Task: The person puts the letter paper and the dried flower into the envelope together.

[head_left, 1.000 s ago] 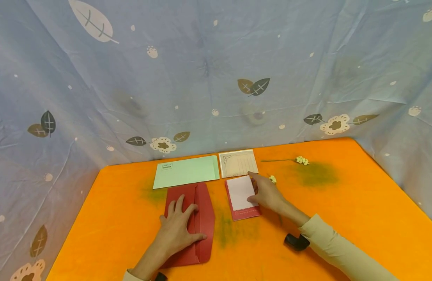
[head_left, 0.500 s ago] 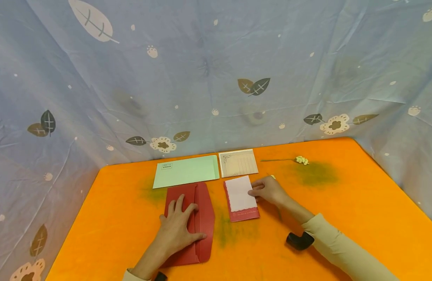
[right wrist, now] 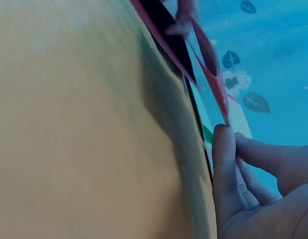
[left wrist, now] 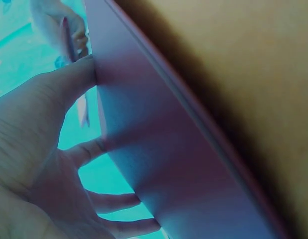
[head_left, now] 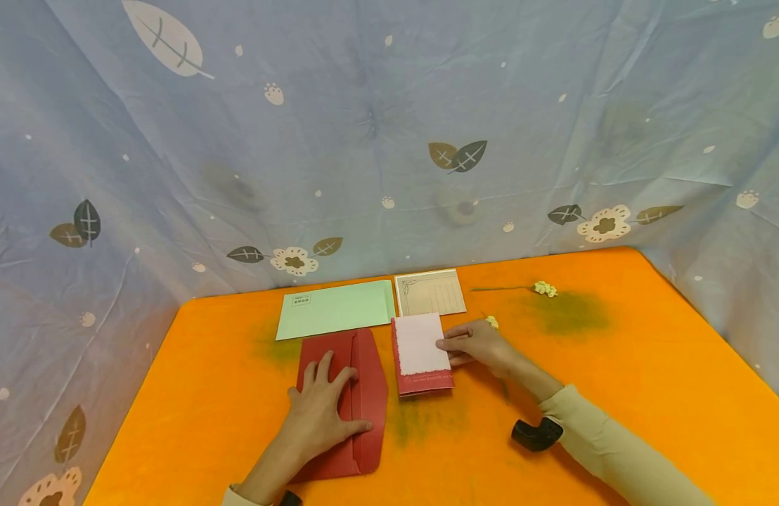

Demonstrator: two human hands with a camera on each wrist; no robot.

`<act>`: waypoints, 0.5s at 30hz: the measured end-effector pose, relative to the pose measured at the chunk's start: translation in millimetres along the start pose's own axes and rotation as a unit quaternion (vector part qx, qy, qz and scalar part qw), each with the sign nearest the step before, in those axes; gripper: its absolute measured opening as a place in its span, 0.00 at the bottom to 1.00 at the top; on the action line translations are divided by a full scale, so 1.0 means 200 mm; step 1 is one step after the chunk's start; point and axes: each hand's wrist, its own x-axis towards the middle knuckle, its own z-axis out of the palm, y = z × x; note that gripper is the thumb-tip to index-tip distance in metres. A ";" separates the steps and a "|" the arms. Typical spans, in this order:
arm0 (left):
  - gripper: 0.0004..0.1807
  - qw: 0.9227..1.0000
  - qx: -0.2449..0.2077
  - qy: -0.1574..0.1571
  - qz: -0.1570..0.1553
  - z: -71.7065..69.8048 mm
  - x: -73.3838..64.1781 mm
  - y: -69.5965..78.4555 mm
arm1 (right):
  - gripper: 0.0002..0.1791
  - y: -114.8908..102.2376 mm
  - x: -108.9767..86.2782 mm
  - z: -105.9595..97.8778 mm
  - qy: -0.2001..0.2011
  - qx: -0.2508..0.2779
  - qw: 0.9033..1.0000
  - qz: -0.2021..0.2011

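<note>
Green envelope: flat along the back edge of the table [head_left: 592, 414], toward its left corner; we judge it is set aside there, untouched.
Red envelope [head_left: 373, 400]: in front of the green one, flap turned out to the right; the palm side over it seems meant to stop it sliding.
Left hand [head_left: 323, 407]: fingers spread and thumb wide apart, fingertips resting on the red envelope without curling round it.
Red-and-white card [head_left: 421, 344]: between the red envelope and the right hand, apparently raised off the table; we see its layers gape in the right wrist view, perhaps because only one edge is pinched.
Postcard [head_left: 430, 294]: by the back edge, just behind the card.
Right hand [head_left: 481, 344]: nearly closed, thumb and fingers pinching the card's right edge.
Flowers: one [head_left: 492, 322] partly behind that hand, another [head_left: 544, 289] nearer the back right corner.
</note>
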 end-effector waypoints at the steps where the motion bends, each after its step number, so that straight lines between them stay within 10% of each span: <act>1: 0.42 1.000 0.000 0.001 0.001 0.00 0.00 0.00 | 0.23 0.00 0.00 0.02 -0.003 0.004 1.000 0.001; 15: 0.42 1.000 0.007 0.010 -0.001 0.01 0.00 -0.01 | 0.15 0.02 0.05 0.20 -0.023 0.002 1.000 0.013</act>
